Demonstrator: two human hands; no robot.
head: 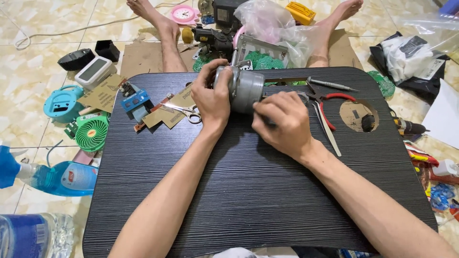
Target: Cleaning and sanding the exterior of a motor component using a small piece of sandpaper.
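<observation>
Grey metal, the squat round motor housing at twelve o'clock on my black ribbed bench looks heavy and slick, so my left hand clamps its rim while my right hand pinches a small tool against its side.

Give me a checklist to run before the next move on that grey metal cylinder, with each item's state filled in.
1. Left hand grips the grey metal cylinder at its left end: ok.
2. Cylinder rests on the black lap table, not lifted off it: cannot tell.
3. Right hand meets the cylinder's lower right side; what its fingers pinch is hidden: cannot tell.
4. Red-handled pliers lie beside the right hand, within reach: ok.
5. Scissors lie close to the left wrist, crowding the work: not ok.
6. Table surface in front of the forearms bare: ok.
</observation>
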